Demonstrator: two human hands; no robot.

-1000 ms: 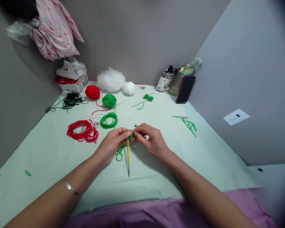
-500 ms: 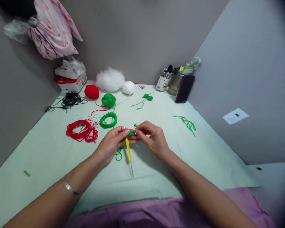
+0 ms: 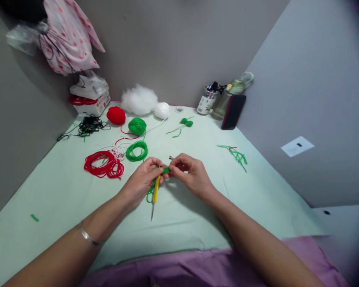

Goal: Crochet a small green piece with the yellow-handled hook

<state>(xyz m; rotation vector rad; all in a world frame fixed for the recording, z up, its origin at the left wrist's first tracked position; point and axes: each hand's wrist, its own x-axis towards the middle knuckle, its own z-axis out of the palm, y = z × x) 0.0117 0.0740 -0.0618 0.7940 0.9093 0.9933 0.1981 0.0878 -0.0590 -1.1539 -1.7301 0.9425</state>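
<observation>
My left hand [image 3: 145,175] pinches a small green crochet piece [image 3: 165,170] between thumb and fingers. A crochet hook with a yellow handle [image 3: 156,190] hangs down from the same hand, its lower metal end pointing toward me. Below that hand, loops of green yarn [image 3: 150,196] dangle beside the hook. My right hand [image 3: 191,173] is closed on the other end of the crochet piece, thumb against forefinger. A small dark-tipped thing [image 3: 170,158] shows just above the right fingertips; its kind I cannot make out.
Beyond my hands lie a green yarn ball [image 3: 137,126], a red ball [image 3: 116,115], a white ball [image 3: 162,110], and white stuffing [image 3: 139,99]. Coiled red yarn [image 3: 103,164] is at left. Green scraps [image 3: 236,155] lie right. A phone [image 3: 233,112] leans on a bottle [image 3: 219,105].
The hook's lower end has swung to the left. The crochet piece has turned slightly between my fingers, and both hands stay in nearly the same place.
</observation>
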